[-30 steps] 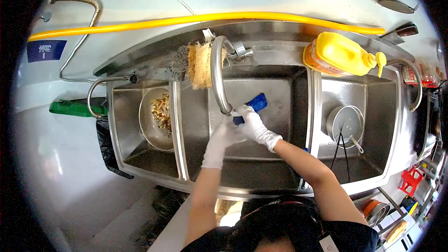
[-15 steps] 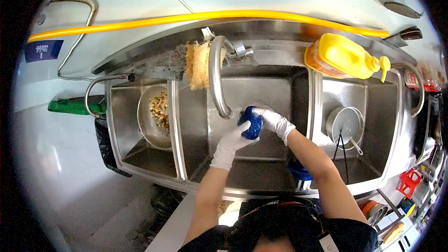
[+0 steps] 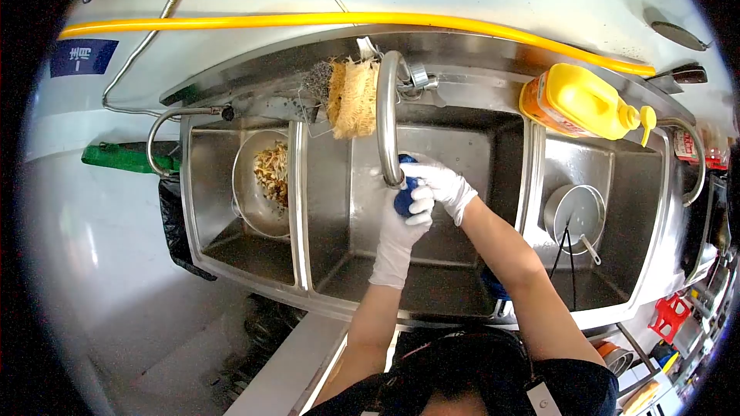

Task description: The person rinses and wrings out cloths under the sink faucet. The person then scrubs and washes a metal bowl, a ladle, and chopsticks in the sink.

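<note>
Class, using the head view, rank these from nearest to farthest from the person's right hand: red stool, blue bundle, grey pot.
1. Blue bundle: in the middle basin, beside the right hand.
2. Grey pot: in the right-hand basin.
3. Red stool: outside the sink, lower right.

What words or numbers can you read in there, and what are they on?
"清", with a single stroke beside it, perhaps "一": on the dark-blue rectangular sign.
Orange label on the yellow plastic pump bottle: too blurred to read.
Small white label with red marks at far right: too small to read.
No numbers are readable.
</note>
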The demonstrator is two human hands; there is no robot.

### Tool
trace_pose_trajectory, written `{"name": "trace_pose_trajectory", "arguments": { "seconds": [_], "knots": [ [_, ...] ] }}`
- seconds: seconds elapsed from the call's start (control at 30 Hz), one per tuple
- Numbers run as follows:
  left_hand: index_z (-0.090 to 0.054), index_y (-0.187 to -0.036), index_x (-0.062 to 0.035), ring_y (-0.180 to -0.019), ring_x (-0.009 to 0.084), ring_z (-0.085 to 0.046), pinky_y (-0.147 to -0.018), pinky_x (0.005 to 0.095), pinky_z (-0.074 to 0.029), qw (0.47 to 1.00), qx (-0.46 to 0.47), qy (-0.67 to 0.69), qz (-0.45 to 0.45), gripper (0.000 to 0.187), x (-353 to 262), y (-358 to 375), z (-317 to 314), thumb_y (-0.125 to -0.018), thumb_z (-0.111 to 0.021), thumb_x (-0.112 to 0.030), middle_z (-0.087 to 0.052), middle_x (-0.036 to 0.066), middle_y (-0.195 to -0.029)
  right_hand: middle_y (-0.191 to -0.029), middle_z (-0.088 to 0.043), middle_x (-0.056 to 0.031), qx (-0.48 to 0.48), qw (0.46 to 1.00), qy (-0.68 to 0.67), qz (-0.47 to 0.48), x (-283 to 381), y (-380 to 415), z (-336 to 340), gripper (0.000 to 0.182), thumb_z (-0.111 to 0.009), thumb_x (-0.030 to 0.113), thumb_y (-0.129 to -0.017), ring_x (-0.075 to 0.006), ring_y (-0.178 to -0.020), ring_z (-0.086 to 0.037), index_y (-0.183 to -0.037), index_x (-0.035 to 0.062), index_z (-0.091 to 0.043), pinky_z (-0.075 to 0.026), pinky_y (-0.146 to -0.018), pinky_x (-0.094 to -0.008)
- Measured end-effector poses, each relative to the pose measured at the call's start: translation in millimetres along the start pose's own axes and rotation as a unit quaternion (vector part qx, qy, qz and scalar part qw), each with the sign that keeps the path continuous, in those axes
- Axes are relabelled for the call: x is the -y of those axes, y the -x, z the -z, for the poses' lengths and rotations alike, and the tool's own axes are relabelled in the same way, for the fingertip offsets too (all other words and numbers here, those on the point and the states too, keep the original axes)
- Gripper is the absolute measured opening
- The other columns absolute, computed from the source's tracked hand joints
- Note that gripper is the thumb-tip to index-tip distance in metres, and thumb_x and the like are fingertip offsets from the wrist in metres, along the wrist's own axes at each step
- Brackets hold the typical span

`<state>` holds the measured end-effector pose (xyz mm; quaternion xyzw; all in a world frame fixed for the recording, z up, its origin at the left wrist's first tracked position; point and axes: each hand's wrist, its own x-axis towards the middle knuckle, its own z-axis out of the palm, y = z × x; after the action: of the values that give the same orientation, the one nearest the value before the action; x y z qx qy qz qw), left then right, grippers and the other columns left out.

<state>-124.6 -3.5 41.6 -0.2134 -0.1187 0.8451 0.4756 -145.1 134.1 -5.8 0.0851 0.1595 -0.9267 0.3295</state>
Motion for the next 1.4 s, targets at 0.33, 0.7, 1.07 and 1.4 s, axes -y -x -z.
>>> {"name": "trace_pose_trajectory", "arguments": {
  "seconds": [0.33,0.7,1.07,1.4],
  "knots": [
    [-0.052,-0.085,-0.0052,-0.052,0.0105,-0.048,-0.043,0.0232,-0.039,0.682,-0.364,-0.634,0.015,0.018,11,-1,-34,-0.080,-0.059,-0.021,-0.050,0.002,-0.065,-0.082,-0.060,-0.0035,-0.213,0.930,0.295,0.057,23,12,-67,0.028,-0.054,0.010,-0.082,-0.0106,-0.070,-0.051,-0.109,0.0055,-0.062,-0.044,-0.065,-0.0237],
    [-0.052,-0.097,-0.0036,-0.054,0.0109,-0.050,-0.035,0.0204,-0.032,0.845,-0.290,-0.449,-0.013,0.037,-11,5,-5,-0.086,-0.054,-0.039,-0.054,0.005,-0.075,-0.061,-0.054,-0.0016,-0.252,0.961,0.094,-0.069,0,-4,-11,0.042,-0.058,0.051,-0.082,-0.0182,-0.047,-0.046,-0.082,0.0086,-0.058,-0.043,-0.048,-0.0337],
    [-0.048,-0.092,-0.0034,-0.037,0.0066,-0.034,-0.031,0.0196,-0.025,0.990,-0.073,-0.123,0.003,0.029,-10,-1,8,-0.090,-0.042,-0.032,-0.044,-0.001,-0.061,-0.059,-0.051,-0.0035,-0.228,0.973,-0.038,-0.013,-4,-3,-22,0.035,-0.063,0.043,-0.081,-0.0150,-0.044,-0.046,-0.081,0.0082,-0.054,-0.047,-0.047,-0.0298],
    [-0.052,-0.086,-0.0074,-0.046,0.0082,-0.041,-0.041,0.0218,-0.030,0.765,-0.276,-0.582,-0.002,0.018,2,24,-23,-0.084,-0.057,-0.024,-0.048,-0.001,-0.060,-0.077,-0.058,-0.0024,-0.186,0.948,0.257,0.034,13,11,-79,0.012,-0.053,0.016,-0.088,-0.0122,-0.063,-0.052,-0.091,0.0065,-0.059,-0.043,-0.054,-0.0262]
  ]
}}
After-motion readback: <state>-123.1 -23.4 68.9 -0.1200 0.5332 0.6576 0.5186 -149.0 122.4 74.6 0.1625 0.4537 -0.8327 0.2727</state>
